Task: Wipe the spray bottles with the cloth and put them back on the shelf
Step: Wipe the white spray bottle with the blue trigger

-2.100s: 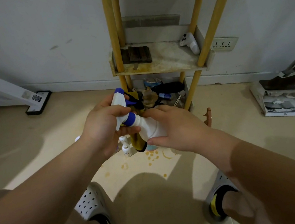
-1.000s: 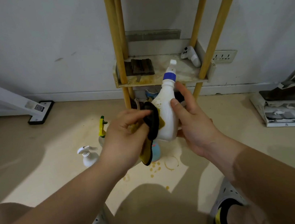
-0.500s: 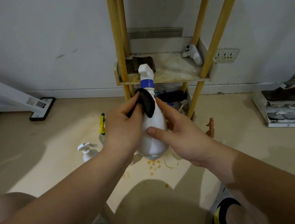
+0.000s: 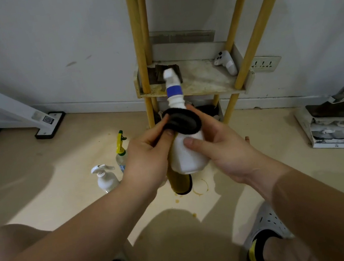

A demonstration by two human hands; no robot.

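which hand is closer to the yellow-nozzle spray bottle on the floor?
Left. The left hand, gripping the cloth, sits right beside the yellow-nozzle bottle in view; the right hand holds the white bottle farther right.

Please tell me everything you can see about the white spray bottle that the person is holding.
The white spray bottle looks like smooth opaque plastic, with a rounded body, a ribbed neck, a blue collar and a white spray head, which is blurred. It is held roughly upright in the air, in front of the shelf. The right hand grips its body, thumb across the front. The left hand holds a black and yellow cloth against its shoulder.
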